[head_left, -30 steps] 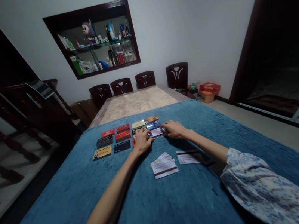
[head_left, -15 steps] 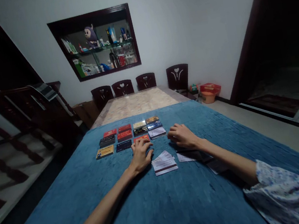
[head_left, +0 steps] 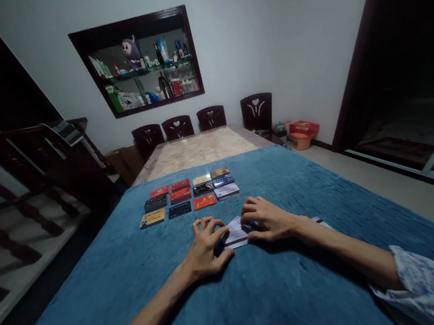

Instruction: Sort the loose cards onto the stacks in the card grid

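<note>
We've got left hand (head_left: 204, 246) and right hand (head_left: 266, 219) flat on the blue-clothed table (head_left: 263, 298), fingers curled onto the white card stack (head_left: 235, 233) between them, grip state unclear, sorted card grid (head_left: 189, 194) beyond.

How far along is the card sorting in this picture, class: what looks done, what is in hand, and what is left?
Done: a grid of cards lies in three neat rows on the blue cloth. In hand: the left hand and right hand both rest on a small pile of pale cards nearer the person. Left: that pile, not yet laid out; how many cards it holds cannot be told.
</note>
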`<state>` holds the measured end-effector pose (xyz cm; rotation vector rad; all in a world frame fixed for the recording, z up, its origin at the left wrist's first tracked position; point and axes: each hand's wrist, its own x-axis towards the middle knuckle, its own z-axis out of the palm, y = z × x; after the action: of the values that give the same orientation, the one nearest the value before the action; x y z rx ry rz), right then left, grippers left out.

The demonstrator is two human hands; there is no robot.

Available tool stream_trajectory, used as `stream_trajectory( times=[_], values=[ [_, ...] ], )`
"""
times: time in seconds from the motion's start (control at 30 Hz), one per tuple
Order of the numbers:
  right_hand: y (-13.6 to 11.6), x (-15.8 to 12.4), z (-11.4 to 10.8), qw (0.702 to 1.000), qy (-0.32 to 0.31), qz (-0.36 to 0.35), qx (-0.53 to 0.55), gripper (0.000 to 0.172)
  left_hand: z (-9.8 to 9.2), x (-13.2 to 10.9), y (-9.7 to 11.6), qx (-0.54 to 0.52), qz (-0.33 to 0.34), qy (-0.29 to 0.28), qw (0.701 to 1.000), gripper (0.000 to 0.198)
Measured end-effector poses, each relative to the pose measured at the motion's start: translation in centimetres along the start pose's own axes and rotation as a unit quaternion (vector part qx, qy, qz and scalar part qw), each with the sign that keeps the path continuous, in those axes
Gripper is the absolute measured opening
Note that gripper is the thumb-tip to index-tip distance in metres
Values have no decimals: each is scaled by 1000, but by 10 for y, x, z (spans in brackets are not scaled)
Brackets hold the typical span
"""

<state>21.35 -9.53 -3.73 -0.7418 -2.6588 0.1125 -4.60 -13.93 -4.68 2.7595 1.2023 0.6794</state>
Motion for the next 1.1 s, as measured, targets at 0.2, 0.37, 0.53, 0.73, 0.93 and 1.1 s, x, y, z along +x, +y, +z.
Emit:
stream_trajectory(
  times=[0.2, 0.37, 0.53, 0.73, 0.93, 1.1],
  values=[
    [-2, -1, 0, 999, -19, -20, 21, 35, -2, 1, 1, -16, 19, -5, 1000, 37],
    [-2, 0, 2, 998, -6, -39, 45, 30, 1, 4, 2, -36, 22, 0, 999, 24],
    [-3, 0, -1, 998, -5, -50, 41, 19, 0, 5, 3, -22, 63, 6, 998, 14],
    [-5, 1, -4, 997, -1, -60, 37, 25, 2, 4, 0, -29, 67, 48, 996, 20],
    [-1, 5, 4, 998, 38, -40, 8, 37, 8, 6, -10, -33, 49, 101, 993, 28],
    [8, 12, 16, 997, 73, -3, -25, 31, 15, 11, -21, -29, 22, 104, 994, 28]
  ],
)
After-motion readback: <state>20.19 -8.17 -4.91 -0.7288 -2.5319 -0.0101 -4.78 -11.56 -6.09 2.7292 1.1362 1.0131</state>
